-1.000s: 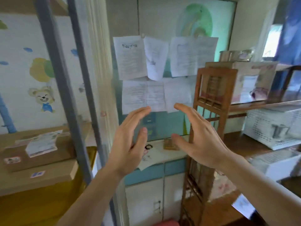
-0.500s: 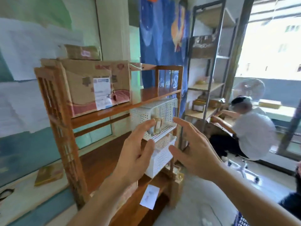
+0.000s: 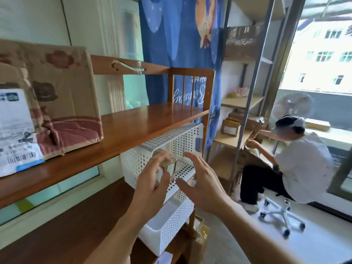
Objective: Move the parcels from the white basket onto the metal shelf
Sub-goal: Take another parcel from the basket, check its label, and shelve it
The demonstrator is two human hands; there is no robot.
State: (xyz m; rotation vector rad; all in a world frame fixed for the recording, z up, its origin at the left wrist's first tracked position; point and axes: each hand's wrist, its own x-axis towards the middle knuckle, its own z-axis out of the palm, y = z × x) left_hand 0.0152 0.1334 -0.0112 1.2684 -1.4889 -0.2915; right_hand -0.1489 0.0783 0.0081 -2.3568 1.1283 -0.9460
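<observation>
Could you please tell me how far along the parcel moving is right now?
Done: cannot tell; the metal shelf already holds boxes. In hand: nothing gripped; left hand and right hand are open at the upper white basket, by a small parcel. Left: lifting and shelving it.

Basket (image 3: 171,145) under shelf board (image 3: 133,128)

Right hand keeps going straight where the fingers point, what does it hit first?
Probably the small parcel in the upper white basket, where the left hand already reaches. The right hand is open and aimed there; depth is unclear, so the basket's front rim may come first.
</observation>
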